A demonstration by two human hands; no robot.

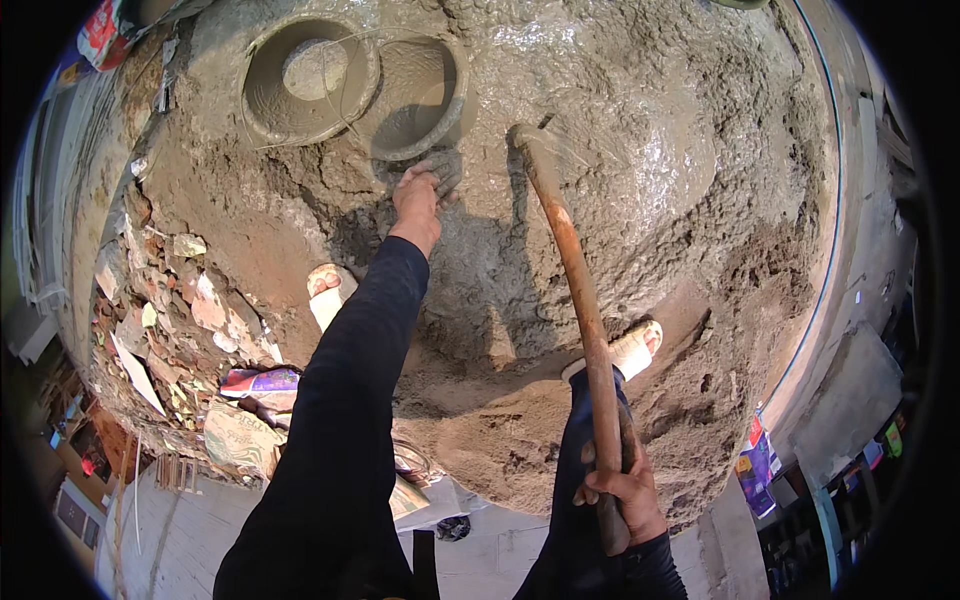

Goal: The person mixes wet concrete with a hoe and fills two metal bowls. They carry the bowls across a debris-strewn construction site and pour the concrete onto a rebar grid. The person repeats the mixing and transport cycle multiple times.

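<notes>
Right grip [637, 497] is wrapped around the wooden handle of the long-handled hoe [573, 260], close to its lower end, and I see the fingers curled on it with no gap showing. Only a short stub of the handle comes out below this hand. For the left grip [420, 205], I see the fingers bent and dark with mud, just beside the near rim of the right basin [461, 92]. They are partly hidden, so I cannot tell if they are closed on something or if they touch the rim.

Most of the hoe lies ahead of the right grip, and to the right of the left grip, well apart from it. Its long axis runs away from the body, leaning somewhat to the left, with a slight bow in the wood. The head end points to the far side and sits in the wet mortar [640, 180], where I cannot see the blade clearly.

Left basin [258, 88] stands against the right one, both coated with mortar. Between the grips, the handle passes in front of the right shoe [634, 351].
</notes>
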